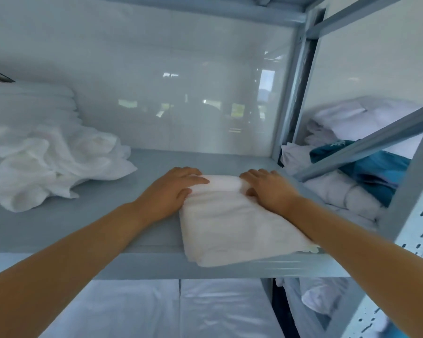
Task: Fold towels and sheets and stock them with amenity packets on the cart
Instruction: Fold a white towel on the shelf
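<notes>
Your left hand (167, 191) and right hand (269, 189) lie flat, fingers straight, at the 12 o'clock end of the folded white terry towel (232, 223) on the grey metal shelf (108, 230), gripping nothing.

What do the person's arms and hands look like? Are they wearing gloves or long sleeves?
No gloves and no long sleeves. The left hand and right hand are both bare, and both forearms are uncovered all the way to the picture's edge. No watch, bracelet or ring shows on either wrist or on the fingers in view. Any sleeve would sit higher up, out of the picture.
</notes>
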### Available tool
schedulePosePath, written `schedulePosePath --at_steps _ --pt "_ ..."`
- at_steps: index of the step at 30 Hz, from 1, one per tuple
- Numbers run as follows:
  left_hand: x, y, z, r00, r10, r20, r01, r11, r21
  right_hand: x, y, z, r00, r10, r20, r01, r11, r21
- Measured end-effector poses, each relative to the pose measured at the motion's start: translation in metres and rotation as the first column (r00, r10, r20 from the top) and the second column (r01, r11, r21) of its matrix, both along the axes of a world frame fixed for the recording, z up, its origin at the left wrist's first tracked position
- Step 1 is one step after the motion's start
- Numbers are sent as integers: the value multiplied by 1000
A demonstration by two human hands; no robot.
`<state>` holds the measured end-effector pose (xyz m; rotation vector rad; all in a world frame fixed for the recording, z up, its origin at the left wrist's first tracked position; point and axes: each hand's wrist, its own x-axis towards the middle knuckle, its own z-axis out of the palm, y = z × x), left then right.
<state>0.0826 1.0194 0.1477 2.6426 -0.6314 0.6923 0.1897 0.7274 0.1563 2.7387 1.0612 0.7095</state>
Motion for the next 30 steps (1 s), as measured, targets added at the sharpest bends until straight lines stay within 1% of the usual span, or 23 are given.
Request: schedulePosePath --at_steps 1,2,3,5,6,7,9,10,11,12,13,14,15,16,17,19,20,22,24,27,29,30 --pt "2 2 -2 999 -35 29 35 999 -5 6 1 1 1000 -2 7 2 1000 8" --pt "3 2 -4 998 -63 27 63 998 -4 12 1 1 1000 -4 19 3 1000 17" --pt "4 3 -7 997 -76 -22 76 997 -14 18 2 2 999 -7 33 6 1000 22" --pt "4 5 -9 978 -77 -192 67 996 -54 28 6 5 999 -21 43 21 1000 9" --pt "4 6 -10 965 -69 -253 55 997 -63 33 8 8 999 -22 42 23 1000 -6" --pt "5 7 -11 958 -55 -280 41 998 -56 38 9 10 999 -17 50 19 999 -28" --pt "5 5 -10 958 -28 -284 23 1000 -22 42 11 16 997 -23 69 31 992 -121" --pt "5 5 -9 962 -22 -271 19 1000 -12 41 12 21 998 -40 55 48 987 -154" --pt "5 4 -7 965 -13 -261 11 1000 -8 36 14 25 999 -51 7 52 989 -141" --pt "4 2 -5 969 -1 -249 -1 1000 -5 28 17 30 996 -43 -74 39 998 -58" --pt "3 1 -4 972 21 -233 -19 1000 8 16 20 34 986 -5 -166 20 996 89" --pt "1 -2 -2 978 54 -203 -46 998 41 0 24 38 965 61 -255 3 969 245" --pt "-2 -5 0 986 95 -140 -83 992 92 -19 29 41 930 138 -341 -4 931 366" --pt "-6 -9 2 990 126 -58 -117 983 144 -41 32 42 890 197 -412 -9 909 416" --pt "-11 -13 3 990 138 13 -138 975 176 -63 33 42 854 228 -469 -22 914 404" --pt "-19 -20 2 992 104 74 -115 978 175 -100 28 34 828 215 -518 -78 959 273" --pt "-21 -21 1 994 65 86 -79 982 169 -110 23 28 846 184 -501 -100 977 189" --pt "-20 -19 -4 997 -10 83 -4 986 167 -115 10 16 902 134 -410 -120 991 61" --pt "-17 -13 -6 999 0 35 -5 987 161 -106 -4 8 920 141 -367 -130 990 54" --pt "-12 -9 -9 996 56 -69 -47 991 129 -82 -25 3 893 172 -415 -133 984 121" --pt "-9 -13 -12 991 60 -118 -47 993 111 -63 -36 2 882 149 -448 -109 987 116" --pt "-8 -15 -13 990 60 -127 -46 994 104 -55 -41 3 890 121 -440 -90 992 91"
